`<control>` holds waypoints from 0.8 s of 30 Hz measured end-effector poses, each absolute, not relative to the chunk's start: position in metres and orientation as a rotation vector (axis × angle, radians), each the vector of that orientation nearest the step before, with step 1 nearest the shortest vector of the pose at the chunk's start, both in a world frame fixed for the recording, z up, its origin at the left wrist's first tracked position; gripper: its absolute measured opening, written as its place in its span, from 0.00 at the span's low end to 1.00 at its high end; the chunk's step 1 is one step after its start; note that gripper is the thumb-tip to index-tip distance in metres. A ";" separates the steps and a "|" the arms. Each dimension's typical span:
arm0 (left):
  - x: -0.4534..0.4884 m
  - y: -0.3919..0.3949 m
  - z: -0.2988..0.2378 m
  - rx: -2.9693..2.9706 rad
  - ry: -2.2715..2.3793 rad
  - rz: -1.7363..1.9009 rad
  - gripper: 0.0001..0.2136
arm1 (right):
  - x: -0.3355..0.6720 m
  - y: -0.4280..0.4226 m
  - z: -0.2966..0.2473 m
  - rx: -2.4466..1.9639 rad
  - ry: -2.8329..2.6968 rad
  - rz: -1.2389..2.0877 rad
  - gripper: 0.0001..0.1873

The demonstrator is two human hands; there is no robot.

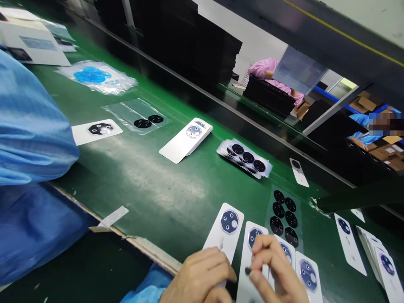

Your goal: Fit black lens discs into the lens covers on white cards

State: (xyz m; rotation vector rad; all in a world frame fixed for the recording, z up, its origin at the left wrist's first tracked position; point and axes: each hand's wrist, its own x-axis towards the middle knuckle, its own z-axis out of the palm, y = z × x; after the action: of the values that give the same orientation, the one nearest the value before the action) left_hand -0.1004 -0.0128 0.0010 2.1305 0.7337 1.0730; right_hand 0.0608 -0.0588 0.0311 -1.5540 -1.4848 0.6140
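My right hand [276, 269] pinches a small black piece [248, 271] between thumb and fingertips, above a white phone-back-shaped panel [243, 261]. My left hand [202, 275] is closed with its fingers curled, over the lower part of another white panel [214, 235]. Whatever it grips is hidden. Between the hands there is a dark spot that I cannot make out. To the right, a further white panel [315, 273] lies partly behind my right hand. The panels carry dark blue octagonal camera patches with round holes. Just behind them lies a clear sheet of black octagonal stickers [277, 208].
A stack of white panels [181, 147] and a bundle of sticker sheets [244, 158] lie farther back. More panels [380, 261] are fanned at the right. Someone's blue sleeve [31, 126] reaches in from the left. A dark beam [356, 193] crosses the right side.
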 end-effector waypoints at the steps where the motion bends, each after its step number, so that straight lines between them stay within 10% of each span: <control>1: -0.102 -0.008 -0.002 2.235 0.756 1.098 0.22 | 0.066 -0.053 0.030 -1.604 -1.499 0.603 0.14; 24: -0.101 -0.007 -0.037 2.763 0.950 1.096 0.17 | 0.054 -0.010 -0.008 -1.876 -1.920 0.443 0.08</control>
State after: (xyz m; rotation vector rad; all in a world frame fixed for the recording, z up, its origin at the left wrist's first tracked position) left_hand -0.1010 -0.0073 -0.0365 2.7632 0.9504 1.0960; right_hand 0.0538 -0.0096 -0.0078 -1.8760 -1.9195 0.4430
